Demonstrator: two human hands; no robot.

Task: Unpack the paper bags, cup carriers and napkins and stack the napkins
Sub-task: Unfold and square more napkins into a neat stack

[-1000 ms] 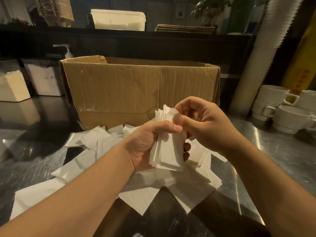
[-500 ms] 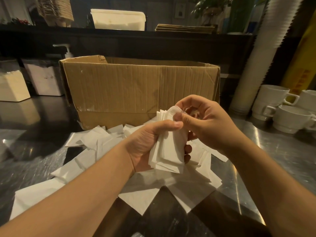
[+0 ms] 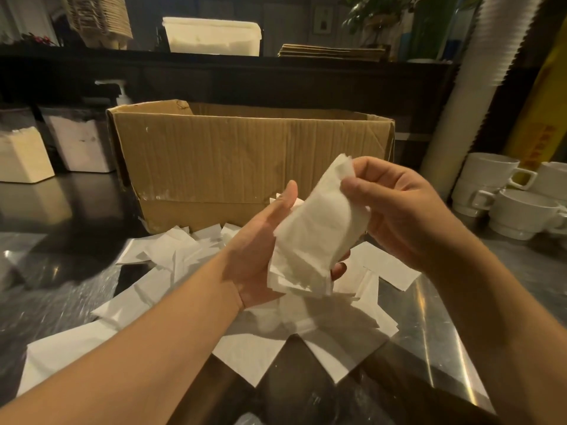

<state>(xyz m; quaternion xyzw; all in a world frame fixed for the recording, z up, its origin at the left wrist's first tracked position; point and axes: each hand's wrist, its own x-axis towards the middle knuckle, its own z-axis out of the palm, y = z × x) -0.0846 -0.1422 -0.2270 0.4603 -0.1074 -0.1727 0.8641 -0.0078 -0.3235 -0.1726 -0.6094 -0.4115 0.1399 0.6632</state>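
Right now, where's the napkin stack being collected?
Head view, centre: the napkin stack is held between the left hand and right hand, above the loose napkins, in front of the cardboard box.

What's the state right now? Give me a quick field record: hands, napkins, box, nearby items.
left hand: holds the napkin bundle from below, thumb up
right hand: pinches the bundle's top edge
loose napkins: scattered on the metal counter, not stacked
cardboard box: open, behind the pile; contents hidden
white mugs: stacked, far right
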